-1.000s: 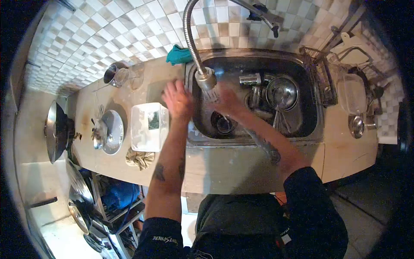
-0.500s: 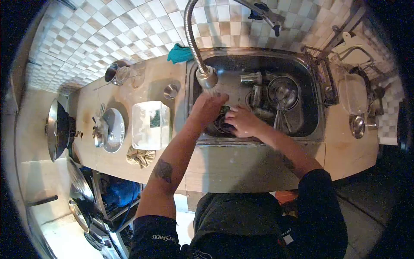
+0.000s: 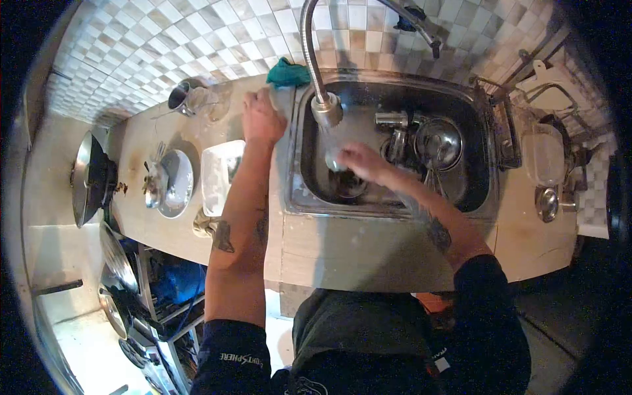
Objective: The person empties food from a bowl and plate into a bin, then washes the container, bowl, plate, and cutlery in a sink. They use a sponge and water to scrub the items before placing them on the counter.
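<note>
Under the tap head, the right hand is closed around a small cup over the sink. Out to the left, the left hand lies on the worktop, its grip hidden, just beyond a clear tub.

A teal cloth lies on the desk beyond the left hand. Left of it sit a clear tub, a plate and what may be a steel cup. Steel bowls crowd right of the right hand.
</note>
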Demonstrator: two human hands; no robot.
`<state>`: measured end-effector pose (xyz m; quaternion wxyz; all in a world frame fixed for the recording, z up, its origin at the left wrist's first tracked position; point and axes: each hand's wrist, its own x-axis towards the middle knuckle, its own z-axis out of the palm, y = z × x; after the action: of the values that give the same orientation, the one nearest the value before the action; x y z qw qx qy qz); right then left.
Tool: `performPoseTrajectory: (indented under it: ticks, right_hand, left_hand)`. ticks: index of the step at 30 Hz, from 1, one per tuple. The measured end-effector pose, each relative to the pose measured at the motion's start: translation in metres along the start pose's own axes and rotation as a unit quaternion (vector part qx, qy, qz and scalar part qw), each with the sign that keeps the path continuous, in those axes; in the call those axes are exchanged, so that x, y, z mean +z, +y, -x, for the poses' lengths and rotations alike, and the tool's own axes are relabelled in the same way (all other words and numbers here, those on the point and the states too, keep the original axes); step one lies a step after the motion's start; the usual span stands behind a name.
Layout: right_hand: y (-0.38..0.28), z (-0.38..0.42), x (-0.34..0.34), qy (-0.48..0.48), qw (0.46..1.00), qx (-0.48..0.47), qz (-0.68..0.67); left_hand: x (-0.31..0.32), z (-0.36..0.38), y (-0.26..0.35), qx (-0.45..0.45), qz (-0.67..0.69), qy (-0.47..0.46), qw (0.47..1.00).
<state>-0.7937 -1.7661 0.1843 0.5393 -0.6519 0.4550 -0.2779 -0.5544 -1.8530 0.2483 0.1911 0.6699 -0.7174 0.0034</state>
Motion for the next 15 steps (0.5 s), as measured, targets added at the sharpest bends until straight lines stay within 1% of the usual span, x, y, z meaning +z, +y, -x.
performPoseTrajectory:
  ticks: [1,2,3,4,5,6,7,8,10,11,12,13,14,15]
  right_hand:
    - [-0.007,-0.01,0.002,0.043,0.989,0.037,-0.137]
    - [-0.011,-0.018,0.0,0.088,0.956,0.07,-0.271]
    - [-0.011,-0.024,-0.005,0.101,0.974,0.01,-0.202]
    - [-0.009,-0.029,-0.009,0.114,0.984,-0.049,-0.13]
    - [-0.007,-0.03,-0.012,0.125,0.985,-0.106,-0.056]
    - [-0.009,-0.025,-0.015,0.184,0.972,-0.146,0.029]
    - [-0.01,-0.019,-0.017,0.24,0.946,-0.183,0.115]
    - [-0.01,-0.011,-0.019,0.292,0.909,-0.218,0.201]
    - [-0.001,0.009,-0.018,0.282,0.914,-0.165,0.239]
    - [0.004,0.019,-0.014,0.275,0.916,-0.14,0.256]
    - [0.011,0.027,-0.008,0.147,0.915,-0.156,0.342]
    - [0.019,0.034,-0.003,0.018,0.891,-0.17,0.42]
    - [0.027,0.036,0.002,-0.111,0.847,-0.181,0.487]
    - [0.04,0.035,0.008,-0.114,0.829,-0.175,0.519]
  left_hand:
    - [0.011,0.007,0.008,0.02,0.071,0.019,0.997]
    - [0.019,0.009,0.018,0.043,0.141,0.039,0.988]
    - [0.023,0.018,0.034,-0.046,0.258,-0.096,0.96]
    - [0.026,0.034,0.05,-0.134,0.363,-0.229,0.894]
    - [0.022,0.045,0.065,-0.18,0.457,-0.28,0.825]
    - [0.011,0.053,0.081,-0.223,0.544,-0.327,0.74]
    - [0.006,0.057,0.09,-0.263,0.622,-0.367,0.64]
    - [0.013,0.056,0.089,-0.228,0.638,-0.345,0.649]
    - [0.038,0.05,0.077,-0.16,0.669,-0.291,0.665]
    - [0.039,0.051,0.076,-0.13,0.646,-0.289,0.694]
    - [0.036,0.05,0.077,-0.1,0.623,-0.284,0.722]
    - [0.032,0.048,0.079,-0.068,0.561,-0.307,0.766]
    - [0.028,0.047,0.081,-0.037,0.494,-0.327,0.805]
    - [0.034,0.049,0.075,0.085,0.364,-0.31,0.874]
